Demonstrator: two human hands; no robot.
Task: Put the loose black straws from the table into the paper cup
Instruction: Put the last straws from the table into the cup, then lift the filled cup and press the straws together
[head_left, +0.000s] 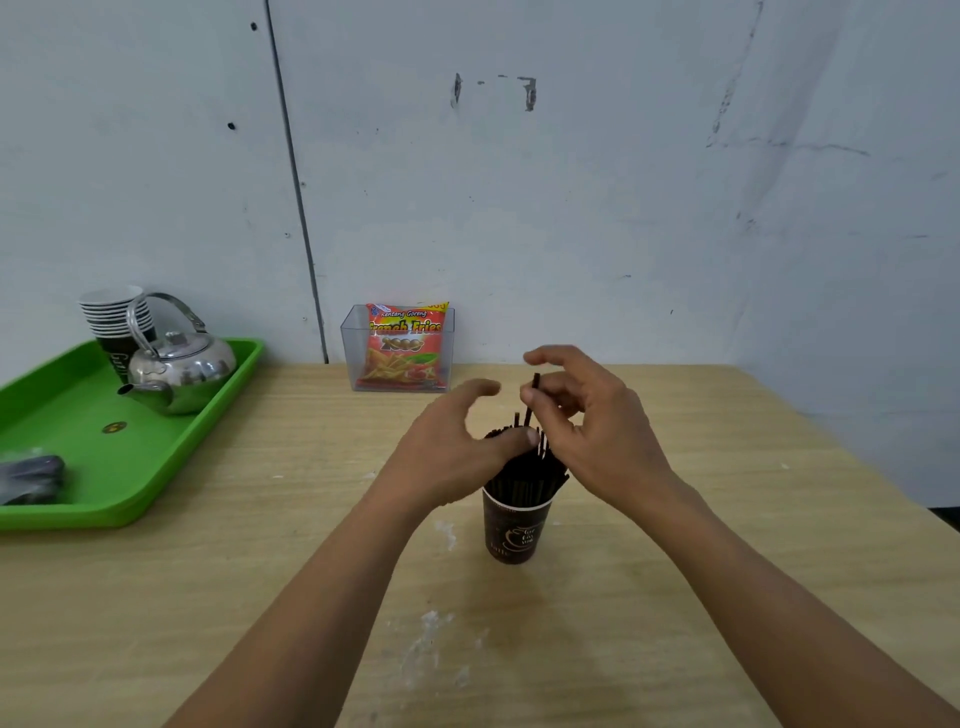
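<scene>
Straws (527, 475) stand bunched in the paper cup (514, 530) at the table's (727, 519) centre, long axes near upright and fanning toward one o'clock. The right hand (587, 421), at one o'clock from the cup, pinches one straw (532, 397) between thumb and fingers directly above the bunch, the other fingers loosely curled. The left hand (457, 447), at eleven o'clock, is half open, thumb resting on the straw tops. I judge the right hand nearer the drop. No loose straws are visible on the table.
</scene>
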